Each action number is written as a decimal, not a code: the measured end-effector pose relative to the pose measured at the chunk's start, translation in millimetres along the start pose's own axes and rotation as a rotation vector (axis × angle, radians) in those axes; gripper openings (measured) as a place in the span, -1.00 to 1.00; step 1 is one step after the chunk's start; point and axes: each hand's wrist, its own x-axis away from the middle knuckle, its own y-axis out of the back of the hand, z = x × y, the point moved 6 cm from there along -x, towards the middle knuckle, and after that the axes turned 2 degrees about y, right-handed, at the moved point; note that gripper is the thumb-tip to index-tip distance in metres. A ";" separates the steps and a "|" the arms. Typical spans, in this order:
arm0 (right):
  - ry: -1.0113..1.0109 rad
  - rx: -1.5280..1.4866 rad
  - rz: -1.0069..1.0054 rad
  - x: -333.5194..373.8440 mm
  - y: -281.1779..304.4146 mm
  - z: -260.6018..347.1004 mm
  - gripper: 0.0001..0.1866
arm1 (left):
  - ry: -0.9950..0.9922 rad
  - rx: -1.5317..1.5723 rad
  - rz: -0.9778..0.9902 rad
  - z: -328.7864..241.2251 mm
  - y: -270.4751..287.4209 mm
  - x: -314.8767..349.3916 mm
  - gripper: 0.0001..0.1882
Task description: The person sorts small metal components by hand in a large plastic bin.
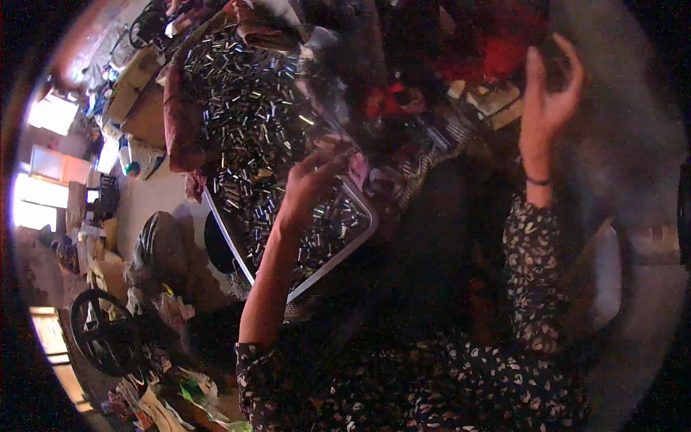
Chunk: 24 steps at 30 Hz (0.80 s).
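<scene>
My left hand (pixel 308 180) reaches over a heap of small shiny metal cylinders (pixel 245 115). Its fingers are blurred near a pinkish cloth (pixel 358 169), so I cannot tell whether they hold anything. The cylinders fill a tray with a pale metal rim (pixel 335 265), and more of them spread out beyond it. Off to the right, my right hand (pixel 551 108) is raised with thumb and fingers curved apart. Nothing shows between them, and a dark band circles that wrist.
Reddish cloth (pixel 180 122) edges the heap on the left. Cardboard pieces (pixel 140 101) lie farther left, with a dark spoked wheel (pixel 104 331) at lower left. Behind my right hand are a dim red patch (pixel 497 54) and yellowish blocks (pixel 497 101).
</scene>
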 end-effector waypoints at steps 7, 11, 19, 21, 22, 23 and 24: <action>0.068 -0.175 0.013 -32.7 -38.9 -26.6 -0.46 | 0.024 0.099 -0.101 -2.1 21.4 -34.4 -0.75; -0.271 -0.032 0.183 -34.8 -46.6 -79.7 -0.39 | -0.159 0.052 -0.051 -1.1 29.7 -68.7 -0.79; -0.223 0.068 0.346 -60.1 -55.5 -79.9 -0.69 | -0.055 0.083 0.032 6.9 24.6 -93.1 -0.68; -0.237 0.038 0.323 -75.0 -61.3 -65.9 -0.73 | -0.137 -0.094 -0.013 -1.2 25.3 -95.9 -0.68; -0.244 0.024 0.311 -82.9 -63.0 -58.5 -0.75 | -0.222 -0.258 -0.033 -7.3 24.4 -95.6 -0.69; -0.250 0.010 0.298 -90.6 -64.7 -51.8 -0.77 | -0.262 -0.257 -0.021 -10.5 22.8 -95.8 -0.69; -0.241 0.147 0.365 -97.5 -66.6 -46.0 -0.77 | -0.269 -0.249 -0.032 -12.1 22.8 -95.7 -0.69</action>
